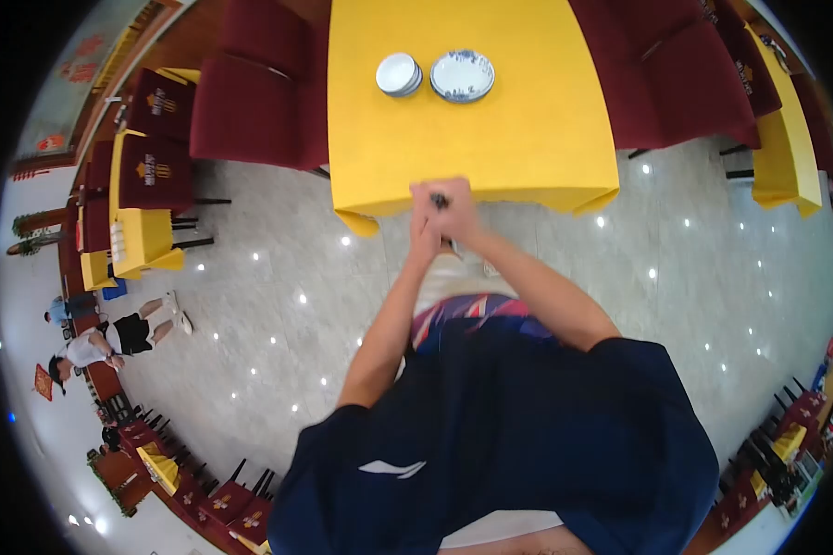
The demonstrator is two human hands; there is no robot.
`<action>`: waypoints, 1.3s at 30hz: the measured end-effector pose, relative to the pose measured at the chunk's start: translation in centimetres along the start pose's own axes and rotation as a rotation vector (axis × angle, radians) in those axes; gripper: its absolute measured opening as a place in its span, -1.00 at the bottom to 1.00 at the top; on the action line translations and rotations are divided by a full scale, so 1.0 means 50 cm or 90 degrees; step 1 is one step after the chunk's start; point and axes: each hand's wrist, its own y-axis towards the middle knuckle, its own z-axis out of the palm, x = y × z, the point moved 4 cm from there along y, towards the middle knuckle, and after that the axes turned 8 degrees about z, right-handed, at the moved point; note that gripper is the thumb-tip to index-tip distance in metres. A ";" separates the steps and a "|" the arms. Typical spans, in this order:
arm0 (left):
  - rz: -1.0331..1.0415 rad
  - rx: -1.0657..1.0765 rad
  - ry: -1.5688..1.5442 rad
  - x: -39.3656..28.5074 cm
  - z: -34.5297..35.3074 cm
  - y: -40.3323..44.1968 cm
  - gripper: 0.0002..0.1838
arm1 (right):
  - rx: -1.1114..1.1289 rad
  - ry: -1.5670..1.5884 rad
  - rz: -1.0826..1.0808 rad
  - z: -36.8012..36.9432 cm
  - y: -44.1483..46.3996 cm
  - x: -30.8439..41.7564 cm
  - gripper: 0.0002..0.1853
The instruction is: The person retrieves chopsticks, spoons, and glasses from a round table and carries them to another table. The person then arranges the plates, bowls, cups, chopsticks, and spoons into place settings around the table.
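My left hand (423,222) and my right hand (455,211) are pressed together just in front of the near edge of the yellow-covered table (472,148). Fingers of both are closed round a small dark thing (439,200) that shows between them; its kind cannot be made out. Farther along the yellow cloth stand a stack of small white bowls (398,74) and, to its right, a stack of blue-patterned white plates (463,76). Neither hand touches the dishes.
Dark red covered chairs (250,111) line the table's left side, and more chairs (694,88) its right. Other yellow-covered tables (143,240) stand at both sides. Far left, a person in a white top (88,350) is near the wall. Grey tiled floor (278,240) lies around me.
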 end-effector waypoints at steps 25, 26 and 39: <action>-0.199 0.203 -0.008 0.416 -0.047 0.358 -0.72 | -0.019 -0.114 0.186 0.117 0.351 -0.190 -0.72; -0.199 0.204 -0.008 0.421 -0.048 0.367 -0.72 | -0.040 -0.115 0.203 0.103 0.355 -0.197 -0.73; -0.368 0.263 0.102 0.413 -0.154 0.427 -0.69 | -0.757 0.665 0.570 -0.151 0.299 -0.568 -0.67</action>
